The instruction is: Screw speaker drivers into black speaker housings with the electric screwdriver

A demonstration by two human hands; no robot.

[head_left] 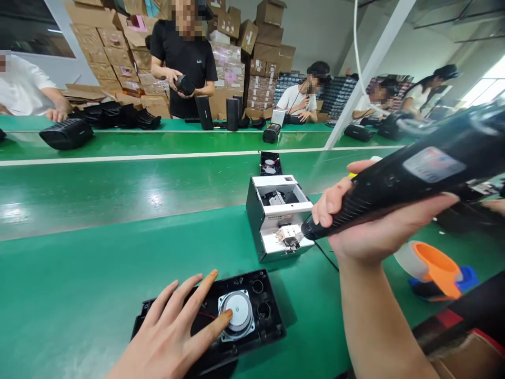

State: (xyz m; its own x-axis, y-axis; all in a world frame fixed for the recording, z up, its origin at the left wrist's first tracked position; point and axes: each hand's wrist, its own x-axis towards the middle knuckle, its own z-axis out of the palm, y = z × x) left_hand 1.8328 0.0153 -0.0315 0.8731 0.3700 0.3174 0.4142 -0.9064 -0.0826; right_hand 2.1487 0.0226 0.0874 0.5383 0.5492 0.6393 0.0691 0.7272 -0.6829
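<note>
My left hand (177, 326) lies with spread fingers over a black speaker housing (272, 331) on the green bench. Its thumb touches a round silver speaker driver (239, 310) mounted inside the housing. My right hand (366, 231) is wrapped around a black electric screwdriver (398, 179), held raised and tilted. The narrow tip of the screwdriver points at the front of a white and grey screw feeder (280, 210). Whether the bit touches a screw there is too small to tell.
Behind the feeder lies another open speaker housing (270, 163). To the right stands an orange tape roll (437, 266) on a blue holder. Across the green conveyor, several people work among black speakers (232, 113). A slanted white post (366, 79) rises behind the screwdriver.
</note>
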